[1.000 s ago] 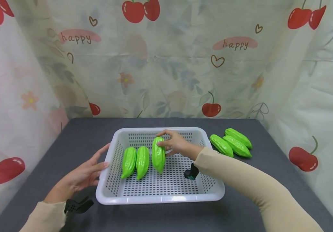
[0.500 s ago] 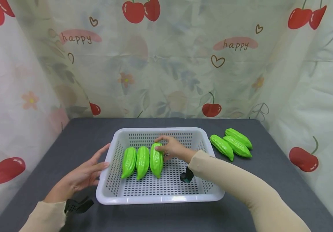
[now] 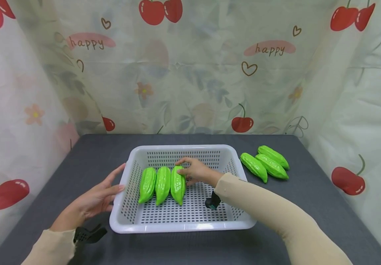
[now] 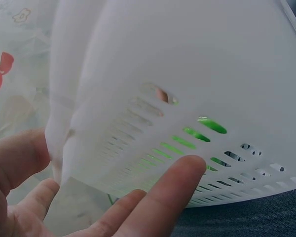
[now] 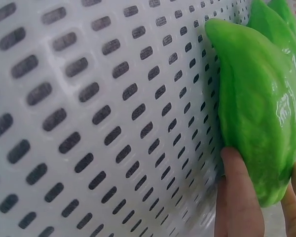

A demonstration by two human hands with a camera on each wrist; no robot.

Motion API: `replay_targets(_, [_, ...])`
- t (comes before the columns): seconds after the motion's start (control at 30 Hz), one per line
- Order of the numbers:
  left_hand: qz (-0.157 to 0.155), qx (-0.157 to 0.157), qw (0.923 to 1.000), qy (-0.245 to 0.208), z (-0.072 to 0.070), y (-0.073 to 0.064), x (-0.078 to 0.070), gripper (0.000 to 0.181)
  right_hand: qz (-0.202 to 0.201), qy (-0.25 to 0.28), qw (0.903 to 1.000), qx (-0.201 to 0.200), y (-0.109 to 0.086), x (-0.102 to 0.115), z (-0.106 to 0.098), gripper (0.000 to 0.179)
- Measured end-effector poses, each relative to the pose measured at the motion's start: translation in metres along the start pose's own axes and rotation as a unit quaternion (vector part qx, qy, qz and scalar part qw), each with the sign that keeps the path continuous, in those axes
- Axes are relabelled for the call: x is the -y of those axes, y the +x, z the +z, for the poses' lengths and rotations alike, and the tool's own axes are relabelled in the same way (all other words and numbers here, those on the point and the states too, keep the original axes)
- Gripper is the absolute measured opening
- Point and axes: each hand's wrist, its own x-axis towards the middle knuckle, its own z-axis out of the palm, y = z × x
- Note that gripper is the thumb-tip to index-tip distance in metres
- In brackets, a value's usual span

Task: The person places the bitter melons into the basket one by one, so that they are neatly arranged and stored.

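A white plastic basket [image 3: 184, 226] with slotted walls and floor holds a row of three bright green, ridged bitter melons. The rightmost bitter melon [image 3: 178, 187] lies against its neighbour, and my right hand [image 3: 198, 172] grips it round its far end. The right wrist view shows fingers on both sides of that bitter melon [image 5: 259, 108]. The other two are the middle bitter melon [image 3: 163, 186] and the left bitter melon [image 3: 147, 185]. My left hand [image 3: 94, 198] rests against the basket's left side with fairly straight fingers touching the rim and outer wall [image 4: 197, 54].
Outside the basket, at the right, several more green bitter melons [image 3: 271, 166] lie together on the dark grey table [image 3: 104, 147]. A patterned curtain [image 3: 190, 92] stands behind the table and along both sides.
My right hand has lowered the third bitter melon onto the basket floor and shifted it left beside the middle one. My left hand has stayed at the rim.
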Motion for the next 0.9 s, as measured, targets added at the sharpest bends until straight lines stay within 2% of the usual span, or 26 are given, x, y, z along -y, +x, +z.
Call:
replay_targets(0.57, [0.000, -0.004, 1.0000, -0.001, 0.0014, -0.0007, -0.0013, 0.082, 0.019, 0.006, 0.9997, -0.011, 0.0041, -0.0017, 0.0023, 0.034])
replay_targets(0.9, [0.003, 0.002, 1.0000, -0.005, 0.0002, -0.0010, -0.0003, 0.082, 0.015, 0.011, 0.9998, 0.003, 0.0027, -0.0023, 0.0011, 0.034])
